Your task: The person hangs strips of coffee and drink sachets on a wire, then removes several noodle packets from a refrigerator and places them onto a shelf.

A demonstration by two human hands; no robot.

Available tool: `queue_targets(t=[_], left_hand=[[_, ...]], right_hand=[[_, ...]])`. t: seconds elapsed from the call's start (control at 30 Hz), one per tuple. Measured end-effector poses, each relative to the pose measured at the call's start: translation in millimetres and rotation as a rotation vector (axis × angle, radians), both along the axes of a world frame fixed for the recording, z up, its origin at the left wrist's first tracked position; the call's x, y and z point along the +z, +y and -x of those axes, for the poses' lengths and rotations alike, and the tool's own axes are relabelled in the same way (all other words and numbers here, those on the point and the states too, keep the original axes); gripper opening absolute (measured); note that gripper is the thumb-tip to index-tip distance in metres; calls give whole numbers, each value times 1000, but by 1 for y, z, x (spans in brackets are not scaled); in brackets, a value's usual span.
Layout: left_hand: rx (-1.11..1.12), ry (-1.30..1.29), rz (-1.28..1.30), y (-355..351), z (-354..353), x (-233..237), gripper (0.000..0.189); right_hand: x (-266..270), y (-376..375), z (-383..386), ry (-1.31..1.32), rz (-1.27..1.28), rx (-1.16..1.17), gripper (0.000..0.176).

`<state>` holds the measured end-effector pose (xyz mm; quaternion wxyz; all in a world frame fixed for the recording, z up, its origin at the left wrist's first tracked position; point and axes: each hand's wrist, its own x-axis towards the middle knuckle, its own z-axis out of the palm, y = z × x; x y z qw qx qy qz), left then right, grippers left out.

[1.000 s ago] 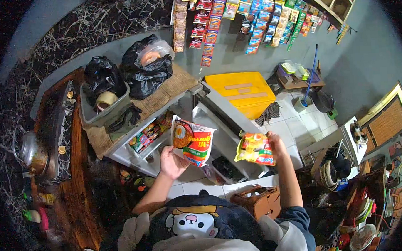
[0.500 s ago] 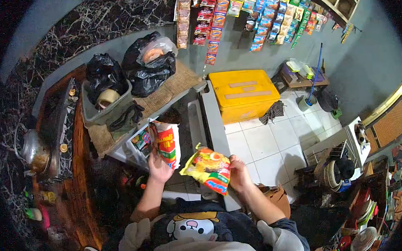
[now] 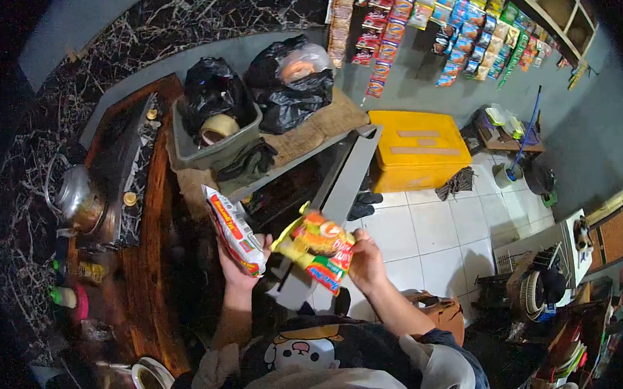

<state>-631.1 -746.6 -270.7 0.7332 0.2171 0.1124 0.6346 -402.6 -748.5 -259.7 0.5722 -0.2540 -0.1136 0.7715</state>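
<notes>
My left hand (image 3: 239, 270) is closed around a white plastic packet (image 3: 233, 230) with red and green print, which stands tilted with its top leaning left. My right hand (image 3: 368, 265) grips the right edge of a yellow instant noodle packet (image 3: 317, 245) with a picture of food and a red and green label. The two packets are held close to each other in front of my body, over a dark gap beside a grey-edged panel (image 3: 356, 171).
Left of me, a metal kettle (image 3: 79, 196) stands beside the wooden-edged counter. A grey bin (image 3: 214, 152) and black plastic bags (image 3: 294, 100) rest on a sackcloth-covered top. A yellow box (image 3: 416, 168) stands on the tiled floor. Sachet strips (image 3: 381, 43) hang along the wall.
The view has swung, so the surroundings sit farther right. The white packet has tilted to the left and turned in my left hand. Packets visible under the counter before are now mostly hidden.
</notes>
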Motion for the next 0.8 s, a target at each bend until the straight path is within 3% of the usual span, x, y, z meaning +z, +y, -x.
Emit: queue_targets(t=[0.07, 0.1, 0.2, 0.23, 0.27, 0.33, 0.4, 0.47, 0.53, 0.63, 0.8], left_hand=[[54, -211, 155, -2, 0, -3, 46], [141, -184, 301, -4, -9, 10, 51], [-113, -88, 94, -4, -8, -23, 53], [-283, -326, 38, -2, -10, -32, 54], [-120, -206, 264, -2, -15, -31, 51], [-61, -122, 195, 2, -25, -28, 46], [-147, -205, 111, 8, -35, -24, 44], [-189, -85, 224, 8, -48, -16, 45], [-191, 82, 306, 7, -70, -6, 46], [-394, -22, 228, 6, -102, 4, 43], [-376, -32, 297, 22, -167, -4, 44]], right_hand=[[17, 5, 6, -21, 39, -55, 13], [13, 7, 9, -23, 33, -61, 13], [7, 9, 18, -22, -113, -171, 12], [2, 9, 24, -60, -105, -187, 12], [-4, 7, 27, -99, -96, -204, 12], [-28, 3, 16, -122, -255, -57, 3], [-16, 0, 12, -431, -225, -78, 2], [-13, -1, 3, -738, -305, -102, 15], [-17, -2, -13, -824, -275, 1, 29], [-18, -4, -50, -920, -324, 21, 41], [8, -12, -133, -803, -276, 104, 40]])
